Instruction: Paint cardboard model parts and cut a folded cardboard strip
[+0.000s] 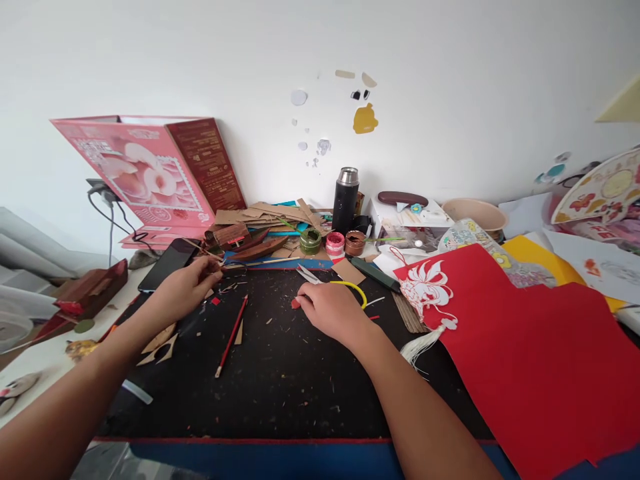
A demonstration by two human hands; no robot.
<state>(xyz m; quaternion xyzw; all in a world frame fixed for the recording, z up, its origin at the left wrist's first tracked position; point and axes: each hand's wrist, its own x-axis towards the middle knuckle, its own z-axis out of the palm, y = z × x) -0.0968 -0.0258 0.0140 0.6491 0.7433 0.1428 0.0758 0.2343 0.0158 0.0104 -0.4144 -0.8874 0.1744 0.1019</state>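
Note:
My right hand (333,310) is closed in a pinch on a small red piece (295,303), just above the black mat (280,400). Scissors with yellow handles (363,291) lie just beyond that hand, partly covered by it. At the left, my left hand (190,285) has its fingers curled together beside the phone (170,263) and some thin sticks. What its fingertips hold, if anything, I cannot make out. A red pencil (233,337) lies on the mat between both hands, with a small red scrap (215,301) near the left one.
Paint jars in green (311,242), pink (335,245) and brown (355,243) stand at the back by a black thermos (345,200). Cardboard strips (265,215) are piled beside a pink box (150,173). Red paper (540,360) covers the right side.

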